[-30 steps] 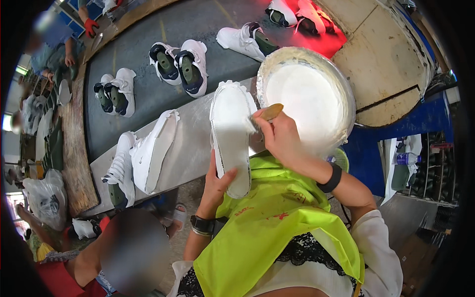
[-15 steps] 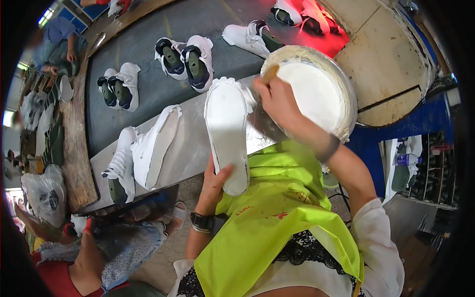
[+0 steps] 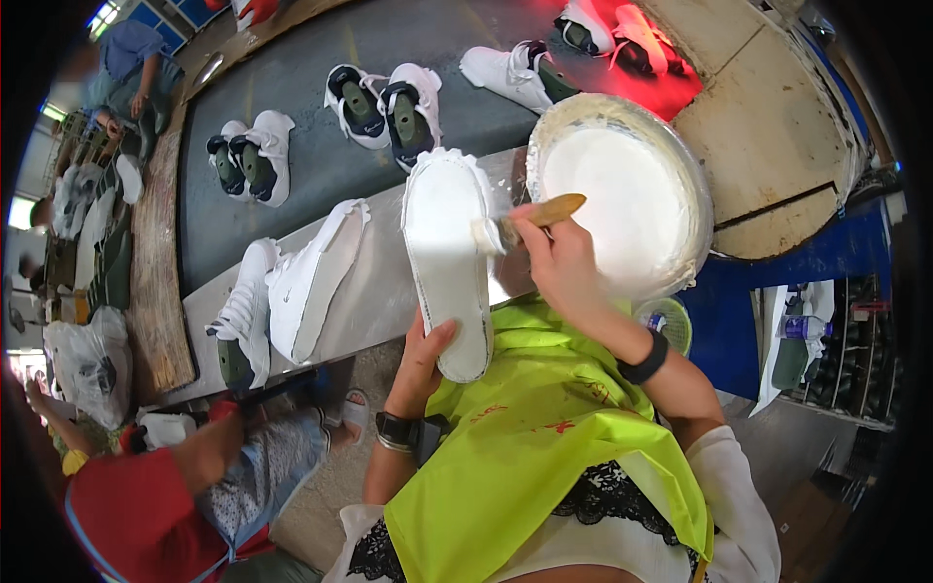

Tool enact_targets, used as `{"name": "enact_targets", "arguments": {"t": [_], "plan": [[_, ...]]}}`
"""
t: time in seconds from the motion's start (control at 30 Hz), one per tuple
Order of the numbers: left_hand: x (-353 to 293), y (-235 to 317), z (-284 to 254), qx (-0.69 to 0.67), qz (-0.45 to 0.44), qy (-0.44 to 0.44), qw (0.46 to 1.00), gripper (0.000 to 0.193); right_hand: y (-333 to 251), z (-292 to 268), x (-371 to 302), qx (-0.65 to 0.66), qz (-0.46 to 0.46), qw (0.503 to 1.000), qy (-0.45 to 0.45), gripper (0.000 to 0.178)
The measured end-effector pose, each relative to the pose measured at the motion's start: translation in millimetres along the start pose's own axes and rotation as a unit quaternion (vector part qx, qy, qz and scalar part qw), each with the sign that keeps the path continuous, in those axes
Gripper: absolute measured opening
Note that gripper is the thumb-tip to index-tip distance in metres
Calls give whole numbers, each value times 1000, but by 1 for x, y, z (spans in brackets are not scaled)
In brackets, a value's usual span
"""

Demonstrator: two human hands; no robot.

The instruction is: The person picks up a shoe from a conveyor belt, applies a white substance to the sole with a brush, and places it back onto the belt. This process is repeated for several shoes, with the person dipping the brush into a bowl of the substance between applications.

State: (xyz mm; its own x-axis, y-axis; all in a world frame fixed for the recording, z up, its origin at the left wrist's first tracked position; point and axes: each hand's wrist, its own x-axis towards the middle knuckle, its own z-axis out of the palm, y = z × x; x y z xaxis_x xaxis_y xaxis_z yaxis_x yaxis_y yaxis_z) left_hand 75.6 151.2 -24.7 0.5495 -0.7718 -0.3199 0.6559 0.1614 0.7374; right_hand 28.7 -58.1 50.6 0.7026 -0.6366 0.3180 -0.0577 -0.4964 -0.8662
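Gripped at its heel end by my left hand (image 3: 421, 355), a white shoe upper (image 3: 445, 223) has its flat, stitched underside turned up. Its wider end is coated bright white, while the heel half looks greyer. My right hand (image 3: 564, 257) is closed round a brush with a wooden handle (image 3: 559, 208). The white-smeared bristles (image 3: 489, 236) are at the right edge of the underside. Just beyond that hand stands a large round basin (image 3: 696, 165) with a crusted rim, holding white paste (image 3: 612, 185).
Two white shoes (image 3: 243, 311) lie on the metal ledge (image 3: 374, 316) to the left. Several more stand on the dark conveyor belt (image 3: 311, 107), some under red light (image 3: 671, 92) at the far right. A person in red (image 3: 146, 510) works at lower left; another sits far left.
The brush has swung down along the shoe's right edge, its handle now pointing right over the basin. The left hand keeps its hold. The person at lower left has leaned further into view.
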Motion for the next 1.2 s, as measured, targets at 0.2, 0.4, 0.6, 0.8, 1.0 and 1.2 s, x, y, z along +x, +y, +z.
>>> {"name": "enact_targets", "arguments": {"t": [0.2, 0.4, 0.6, 0.8, 1.0, 1.2], "plan": [[-9, 1, -13, -10, -24, -3, 1000, 63, -10, 8, 27, 200, 4, 978, 57, 20], [-25, -10, -16, -81, -33, 34, 996, 69, -17, 16, -6, 162, 54, 985, 4, 18], [-27, -6, -28, -105, -29, 7, 994, 68, -43, 9, 25, 229, -27, 973, 26, 17], [9, 58, 13, -61, -2, 38, 997, 64, -40, -34, 27, 150, 69, 986, 22, 17], [223, 179, 111, 13, -10, -87, 996, 53, -3, -118, 55, 198, 99, 966, 138, 18], [530, 204, 204, 147, -51, -111, 982, 47, 45, -157, 74, 175, 148, 955, 187, 18]]}}
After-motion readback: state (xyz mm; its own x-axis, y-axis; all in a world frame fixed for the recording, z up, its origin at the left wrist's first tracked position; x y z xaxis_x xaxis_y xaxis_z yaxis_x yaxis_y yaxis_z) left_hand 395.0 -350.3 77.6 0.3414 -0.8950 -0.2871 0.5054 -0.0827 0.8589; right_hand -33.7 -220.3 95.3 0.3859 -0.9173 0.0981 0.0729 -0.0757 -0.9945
